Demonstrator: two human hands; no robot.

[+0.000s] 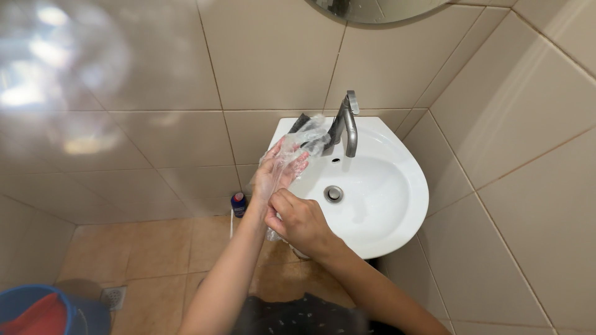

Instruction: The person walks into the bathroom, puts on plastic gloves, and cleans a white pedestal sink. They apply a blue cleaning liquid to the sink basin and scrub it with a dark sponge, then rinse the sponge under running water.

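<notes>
The right hand (pixel 298 222) pinches the cuff of the thin clear glove (pixel 287 162) at the wrist of the left hand (pixel 276 170) — fingers spread inside — and a hard tug could tear the film over the sink (pixel 397 205).

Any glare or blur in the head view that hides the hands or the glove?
Head view: a hazy bright smear of glare washes out the tiled wall at upper left; the left hand inside the clear plastic glove and the right hand at its cuff are evenly lit and fairly sharp; the sink shows soft highlights only; tile lines bow toward the edges.
</notes>
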